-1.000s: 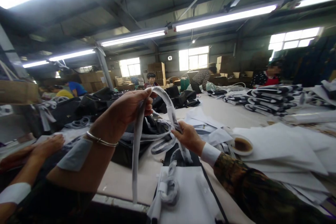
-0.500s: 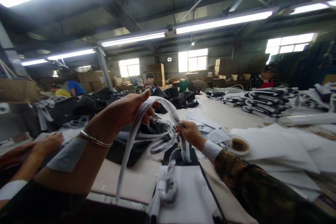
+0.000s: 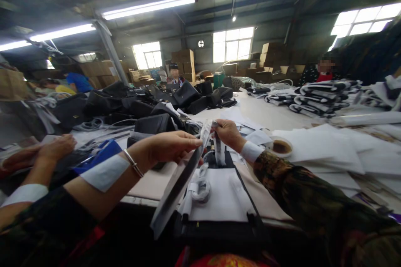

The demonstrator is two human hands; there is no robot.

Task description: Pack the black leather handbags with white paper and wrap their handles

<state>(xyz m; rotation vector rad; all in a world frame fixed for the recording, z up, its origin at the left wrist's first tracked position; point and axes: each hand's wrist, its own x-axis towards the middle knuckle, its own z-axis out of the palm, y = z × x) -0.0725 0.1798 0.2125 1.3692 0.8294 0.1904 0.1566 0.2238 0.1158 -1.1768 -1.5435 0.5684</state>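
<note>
While the fingers [image 3: 192, 143] of the left hand [image 3: 172, 146] are now pinching the wrapped strap [image 3: 175, 194], those of the right hand [image 3: 231, 135] are gripping it close by, and the earlier wide arch between them is narrowing to a peak. The strap's lower length is slanting left of the white sheet [image 3: 225, 198] lying at the near edge of the tabletop [image 3: 266, 110], where a blue item [image 3: 108, 151] is newly showing farther left.
</note>
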